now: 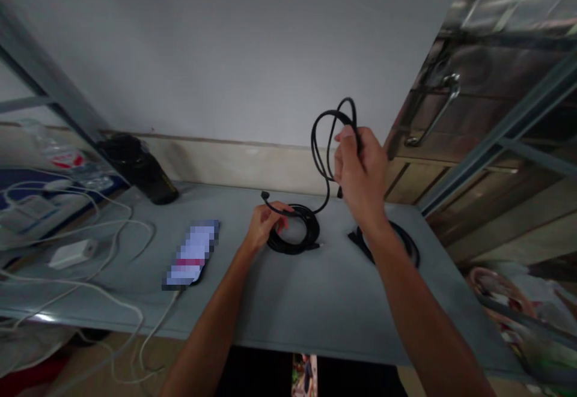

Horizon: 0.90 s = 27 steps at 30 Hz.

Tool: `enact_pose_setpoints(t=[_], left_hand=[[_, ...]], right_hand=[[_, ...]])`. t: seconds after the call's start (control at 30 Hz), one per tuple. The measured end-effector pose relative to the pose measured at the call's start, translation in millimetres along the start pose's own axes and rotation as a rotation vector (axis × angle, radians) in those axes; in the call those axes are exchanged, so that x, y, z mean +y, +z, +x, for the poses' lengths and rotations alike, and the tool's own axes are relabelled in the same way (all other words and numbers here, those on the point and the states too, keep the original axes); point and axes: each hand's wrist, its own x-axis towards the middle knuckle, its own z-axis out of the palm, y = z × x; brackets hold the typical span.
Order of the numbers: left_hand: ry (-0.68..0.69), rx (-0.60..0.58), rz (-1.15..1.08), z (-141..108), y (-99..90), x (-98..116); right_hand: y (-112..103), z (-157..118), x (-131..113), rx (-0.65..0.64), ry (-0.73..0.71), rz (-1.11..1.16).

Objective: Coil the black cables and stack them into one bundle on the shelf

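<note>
- Head view: your left hand (265,224) is closed over the near-left edge of the coiled black cable (295,232), pinning the coil flat on the grey table (288,301).
- Your right hand (360,172) is raised above the table, up and to the right of the coil, its fingers pinched shut on the loose loops (331,136) of that same cable.
- From those loops a single strand drops down to join the coil under your left hand, so both hands are linked by one cable.
- A short plug end (265,195) sticks up from the coil just behind your left fingers.
- By my reading, the cable is partly wound: several turns lie gathered on the table, while the lifted loops in your right hand are not yet part of the coil.
- A second black cable (408,242) lies coiled on the table under your right forearm, apart from both hands.
- Left of your left hand lies a phone (192,254); further left are a white charger (72,254) and white cords (112,229).
</note>
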Motion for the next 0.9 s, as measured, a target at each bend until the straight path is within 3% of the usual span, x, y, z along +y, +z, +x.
enact_pose_setpoints(t=[0.13, 0.27, 0.4, 0.6, 0.8, 0.9], left_hand=[[-0.089, -0.032, -0.088, -1, 0.1, -1], [-0.154, 0.025, -0.163, 4, -2.9, -2], [-0.242, 0.045, -0.250, 13, -4.3, -5], [-0.333, 0.005, -0.207, 15, -7.7, -1], [-0.297, 0.003, -0.270, 8, -11.9, 9], [-0.247, 0.049, -0.330, 7, -14.3, 9]], right_hand=[[33, -2, 25, -0.136, 0.037, 0.004], [39, -3, 43, -0.267, 0.017, -0.098], [26, 7, 59, -0.278, -0.025, -0.179], [-1, 25, 75, -0.151, -0.047, -0.161], [-27, 32, 75, -0.116, -0.033, -0.135], [-34, 32, 75, -0.160, -0.036, -0.136]])
